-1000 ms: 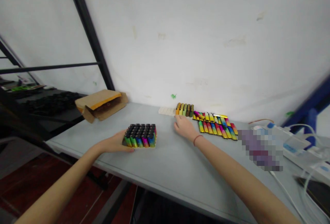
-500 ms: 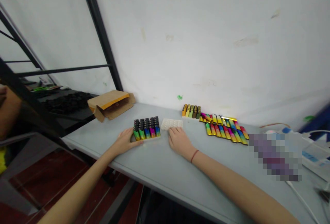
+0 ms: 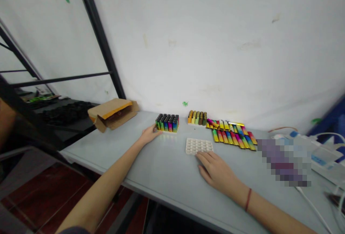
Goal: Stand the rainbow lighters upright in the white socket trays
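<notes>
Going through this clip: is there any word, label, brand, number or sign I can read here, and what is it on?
No text is readable in this frame.
The wall: only green marks, no legible letters.
The white device at right: its blue label is too blurred to read.
The cardboard box, the block of lighters and the white tray: no print shows.
The pixelated patch: whatever lies there is hidden.
</notes>
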Demonstrator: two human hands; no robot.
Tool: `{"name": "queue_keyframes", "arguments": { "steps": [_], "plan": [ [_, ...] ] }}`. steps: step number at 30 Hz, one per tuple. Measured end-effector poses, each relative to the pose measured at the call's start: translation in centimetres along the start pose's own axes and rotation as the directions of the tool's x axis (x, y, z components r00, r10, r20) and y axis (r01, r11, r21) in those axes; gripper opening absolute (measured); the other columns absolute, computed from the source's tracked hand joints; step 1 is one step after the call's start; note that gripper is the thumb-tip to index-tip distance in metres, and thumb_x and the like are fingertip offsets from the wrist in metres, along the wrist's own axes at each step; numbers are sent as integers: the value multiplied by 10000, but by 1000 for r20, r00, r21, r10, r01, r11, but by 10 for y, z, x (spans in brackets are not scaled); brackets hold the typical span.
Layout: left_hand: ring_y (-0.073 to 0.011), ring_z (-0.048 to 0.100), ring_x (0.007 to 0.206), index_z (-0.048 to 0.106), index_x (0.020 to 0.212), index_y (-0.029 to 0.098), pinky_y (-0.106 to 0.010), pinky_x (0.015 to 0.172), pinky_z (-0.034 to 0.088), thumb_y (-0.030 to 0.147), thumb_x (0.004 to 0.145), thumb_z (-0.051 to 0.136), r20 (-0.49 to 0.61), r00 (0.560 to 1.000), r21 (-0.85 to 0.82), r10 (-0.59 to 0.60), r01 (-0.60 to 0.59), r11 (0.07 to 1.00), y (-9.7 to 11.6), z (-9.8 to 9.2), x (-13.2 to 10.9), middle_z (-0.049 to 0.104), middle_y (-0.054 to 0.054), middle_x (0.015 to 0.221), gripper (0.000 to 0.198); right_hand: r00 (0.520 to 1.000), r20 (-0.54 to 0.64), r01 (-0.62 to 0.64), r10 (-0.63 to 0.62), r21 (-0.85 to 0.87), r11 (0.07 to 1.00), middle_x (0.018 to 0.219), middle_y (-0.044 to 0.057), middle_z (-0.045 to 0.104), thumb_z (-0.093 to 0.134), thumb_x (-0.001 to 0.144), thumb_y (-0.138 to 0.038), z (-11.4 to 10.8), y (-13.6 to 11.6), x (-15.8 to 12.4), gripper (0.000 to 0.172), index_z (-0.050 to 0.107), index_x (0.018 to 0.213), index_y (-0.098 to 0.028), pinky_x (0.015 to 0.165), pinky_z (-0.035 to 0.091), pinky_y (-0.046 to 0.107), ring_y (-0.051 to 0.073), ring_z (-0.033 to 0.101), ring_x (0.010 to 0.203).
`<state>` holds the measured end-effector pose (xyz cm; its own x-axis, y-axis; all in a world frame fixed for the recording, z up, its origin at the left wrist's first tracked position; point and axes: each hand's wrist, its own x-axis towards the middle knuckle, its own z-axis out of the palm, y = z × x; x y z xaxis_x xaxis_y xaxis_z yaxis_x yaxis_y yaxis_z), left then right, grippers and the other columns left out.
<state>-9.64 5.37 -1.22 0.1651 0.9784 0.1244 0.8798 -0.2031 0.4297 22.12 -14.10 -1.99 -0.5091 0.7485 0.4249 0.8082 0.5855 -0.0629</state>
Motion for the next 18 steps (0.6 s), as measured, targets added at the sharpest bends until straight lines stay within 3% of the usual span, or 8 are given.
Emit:
{"name": "queue_keyframes", "arguments": {
  "steps": [3,9,18],
  "plan": [
    [-280,655,966,605,1237,190,-371,883,486,495,852,546,-8,999,19,-32,32,999,19,12,20,710,-42,959,494,1000,-15,-23,23,28,999,1185,159,673,514,904,-174,-1,0,-1,336,614,1219,-115,945,515,471,289,600,1074],
    [-337,550,1206,596,1228,207,-438,984,415,560,821,635,-66,994,54,-82,86,995,40,30,42,620,-121,1296,539,999,-3,-49,49,101,994,1231,153,662,532,889,-162,-3,2,-2,374,607,1252,-116,1000,496,470,279,588,1125],
    [-361,544,1237,579,1259,224,-507,998,399,532,857,605,-91,978,33,-188,192,981,72,39,59,598,-167,1323,507,997,71,-51,36,220,974,1273,116,658,525,912,-190,-17,12,-1,335,636,1225,-151,1054,466,422,235,583,1180]
  ]
}}
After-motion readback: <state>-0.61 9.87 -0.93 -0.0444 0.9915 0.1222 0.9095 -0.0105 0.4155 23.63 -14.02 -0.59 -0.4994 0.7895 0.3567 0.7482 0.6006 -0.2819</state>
